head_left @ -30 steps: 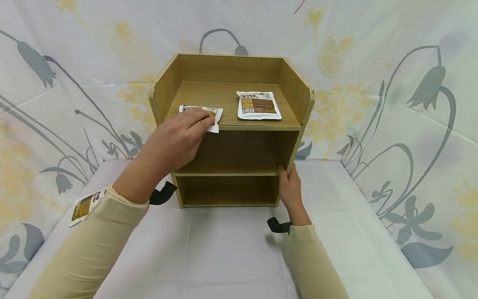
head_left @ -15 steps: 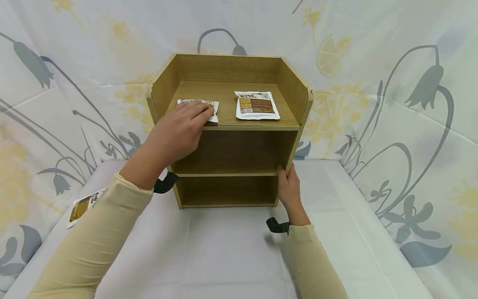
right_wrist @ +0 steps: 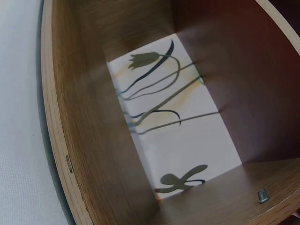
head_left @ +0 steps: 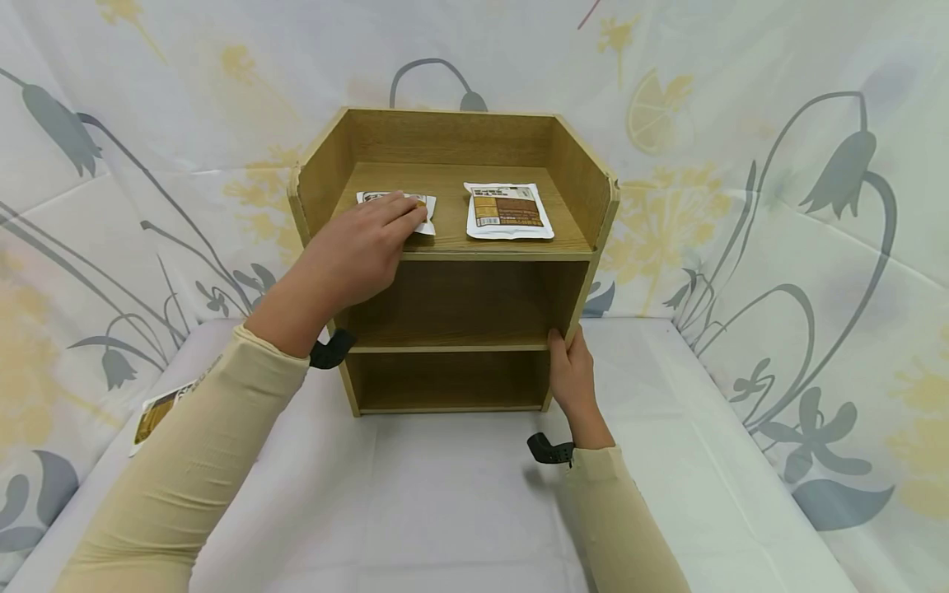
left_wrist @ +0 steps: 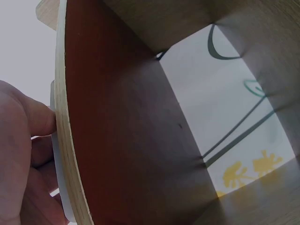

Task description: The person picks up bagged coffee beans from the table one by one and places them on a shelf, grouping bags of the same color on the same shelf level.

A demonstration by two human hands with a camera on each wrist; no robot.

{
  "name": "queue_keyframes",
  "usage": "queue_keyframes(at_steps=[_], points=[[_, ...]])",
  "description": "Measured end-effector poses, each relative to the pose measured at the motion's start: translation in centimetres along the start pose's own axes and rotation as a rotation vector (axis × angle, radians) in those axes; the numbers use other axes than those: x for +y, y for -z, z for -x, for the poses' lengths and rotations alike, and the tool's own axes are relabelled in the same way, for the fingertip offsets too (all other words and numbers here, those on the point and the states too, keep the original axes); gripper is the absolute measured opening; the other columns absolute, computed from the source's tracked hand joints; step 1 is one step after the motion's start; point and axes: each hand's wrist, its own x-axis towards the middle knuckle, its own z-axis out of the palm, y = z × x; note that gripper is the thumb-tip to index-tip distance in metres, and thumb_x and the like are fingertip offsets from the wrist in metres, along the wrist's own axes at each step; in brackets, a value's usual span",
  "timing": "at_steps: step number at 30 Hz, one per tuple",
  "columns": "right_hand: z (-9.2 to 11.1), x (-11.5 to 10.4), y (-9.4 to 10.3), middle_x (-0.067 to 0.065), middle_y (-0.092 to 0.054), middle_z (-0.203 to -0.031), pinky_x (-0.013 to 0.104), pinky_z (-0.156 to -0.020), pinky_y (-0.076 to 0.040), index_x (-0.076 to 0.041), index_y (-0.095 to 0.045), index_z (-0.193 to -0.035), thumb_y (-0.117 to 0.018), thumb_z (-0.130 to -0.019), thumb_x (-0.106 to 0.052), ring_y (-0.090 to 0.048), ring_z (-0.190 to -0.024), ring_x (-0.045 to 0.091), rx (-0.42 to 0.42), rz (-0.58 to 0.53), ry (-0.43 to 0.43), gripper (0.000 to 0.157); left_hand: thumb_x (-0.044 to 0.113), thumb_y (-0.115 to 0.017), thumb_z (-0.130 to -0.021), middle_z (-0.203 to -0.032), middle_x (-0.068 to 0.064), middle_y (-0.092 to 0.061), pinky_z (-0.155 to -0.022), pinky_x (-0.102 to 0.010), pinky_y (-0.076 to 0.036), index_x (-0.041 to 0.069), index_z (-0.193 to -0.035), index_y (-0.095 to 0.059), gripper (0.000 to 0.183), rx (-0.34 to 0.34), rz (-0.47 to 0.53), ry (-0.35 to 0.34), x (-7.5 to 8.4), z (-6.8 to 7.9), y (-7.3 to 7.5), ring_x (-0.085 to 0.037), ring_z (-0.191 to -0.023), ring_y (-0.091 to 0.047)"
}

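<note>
A flat white packet with a printed label point(head_left: 428, 226) lies under the left hand point(head_left: 363, 251), near the front of the top board. That hand pinches it: the fingers bend over it and the thumb is at its near edge; in the left wrist view the packet's pale rim runs flush along the board. A second ago its near corner hung past the front edge; now it has slid back and the board bears it, so the packet looks all but placed.

To the hand's right, well apart, a white packet with a brown-and-yellow label point(head_left: 508, 211) lies flat on the same board, as it did before. Both are on a light-brown wooden shelf unit point(head_left: 460, 256), whose two lower compartments are below the left hand. The right hand point(head_left: 573, 375) grips the unit's right side panel, thumb at the front edge; this has not changed and probably steadies the unit.

Behind the left hand, partly covered by the cream sleeve point(head_left: 178, 461), a brown-labelled white packet point(head_left: 151, 416) rests on the white-covered tabletop point(head_left: 423, 494), so that one is not yet shelved. Beyond the unit hangs a white floral cloth backdrop point(head_left: 756, 206).
</note>
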Motion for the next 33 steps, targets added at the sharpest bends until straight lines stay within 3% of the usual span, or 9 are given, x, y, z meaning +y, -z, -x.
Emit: queue_keyframes(at_steps=[16, 33], points=[[0.1, 0.1, -0.2, 0.012, -0.048, -0.13, 0.05, -0.095, -0.04, -0.019, -0.035, -0.135, -0.03, -0.093, -0.05, -0.048, -0.117, 0.028, 0.008, -0.006, 0.004, 0.053, 0.012, -0.041, -0.094, -0.13, -0.015, -0.052, -0.105, -0.048, -0.034, 0.003, -0.128, -0.048, 0.037, 0.033, -0.024, 0.007, 0.0, 0.5, 0.1, -0.033, -0.125, -0.045], [0.0, -0.1, -0.1, 0.014, -0.048, -0.129, 0.05, -0.094, -0.041, -0.017, -0.035, -0.136, -0.029, -0.094, -0.048, -0.049, -0.115, 0.03, 0.009, 0.001, -0.001, 0.052, 0.01, -0.056, -0.086, -0.119, -0.017, -0.059, -0.102, -0.048, -0.037, -0.001, -0.12, -0.056, 0.036, 0.197, 0.015, -0.035, 0.7, 3.1, 1.1, -0.033, -0.118, -0.05]])
